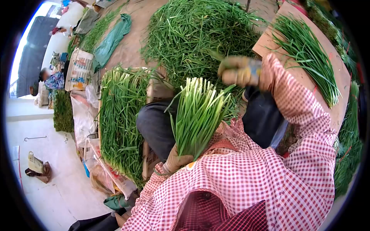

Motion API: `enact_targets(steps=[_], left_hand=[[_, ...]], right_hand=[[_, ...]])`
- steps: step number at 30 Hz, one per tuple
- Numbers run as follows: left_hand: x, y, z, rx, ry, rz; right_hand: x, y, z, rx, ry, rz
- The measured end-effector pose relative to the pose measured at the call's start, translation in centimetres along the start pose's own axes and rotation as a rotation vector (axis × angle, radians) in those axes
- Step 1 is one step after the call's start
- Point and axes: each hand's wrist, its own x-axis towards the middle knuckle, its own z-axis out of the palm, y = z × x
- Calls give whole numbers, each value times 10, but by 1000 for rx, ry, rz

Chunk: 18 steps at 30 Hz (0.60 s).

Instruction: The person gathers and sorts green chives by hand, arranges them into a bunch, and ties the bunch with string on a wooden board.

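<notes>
My left hand (177, 161), in a tan glove, is closed around the leafy part of a bunch of garlic chives (200, 117). The pale cut ends of the bunch point up and away from my lap. Beyond those ends, to the right, is my gloved right hand (243, 71), smeared by motion, so its fingers cannot be made out. Behind it spreads a large heap of loose green leaves (196, 34). On a board (266, 40) at the right lies another chive bundle (308, 57), near my raised right sleeve.
Left of my knee stands a crate (149, 159) packed with chives (123, 119). A green plastic sack (113, 40) lies on the floor beyond it. More tied bundles (348, 154) line the right edge. Another person (54, 80) is at the far left, near a printed bag (79, 69).
</notes>
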Motion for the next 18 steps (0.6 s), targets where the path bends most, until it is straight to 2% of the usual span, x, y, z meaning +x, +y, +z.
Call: enact_targets(steps=[2, 3, 4, 5, 6, 8, 9, 10, 11, 12, 13, 15, 16, 17, 18], left_hand=[[4, 1, 2, -75, -46, 29], [4, 0, 1, -72, -46, 25], [2, -1, -1, -54, -7, 6], [-1, -1, -2, -36, 34, -10], [-2, -1, -1, -35, 40, -10], [-4, -2, 3, -77, 68, 22], [-4, -1, 6, -83, 77, 29], [-6, 0, 9, -97, 91, 31], [-7, 1, 10, -111, 106, 32], [-8, 0, 7, -115, 115, 35], [-9, -2, 3, -99, 103, 32], [-7, -3, -1, -84, 83, 35], [-4, -4, -2, -72, 66, 46], [-4, -5, -2, -64, 51, 50], [-4, -7, -5, -68, 46, 46]], right_hand=[[9, 26, 13, -286, -172, -49], [29, 47, -15, 200, -518, -41], [55, 54, -16, 63, -686, -412], [81, 61, -16, -29, -796, -877], [106, 68, -16, -11, -857, -1258], [77, 59, -41, -431, -353, -755], [39, 36, -20, -791, 111, -446], [25, 21, 10, -1373, 445, -606], [21, 7, 5, -1591, 579, -591], [24, -4, -7, -1640, 802, -448], [26, -15, -20, -1641, 794, -447], [26, -35, -28, -1298, 911, -341], [15, -37, 11, -1353, 957, -77], [28, -27, -13, -1535, 727, -200], [36, -21, 4, -1424, 550, -163]])
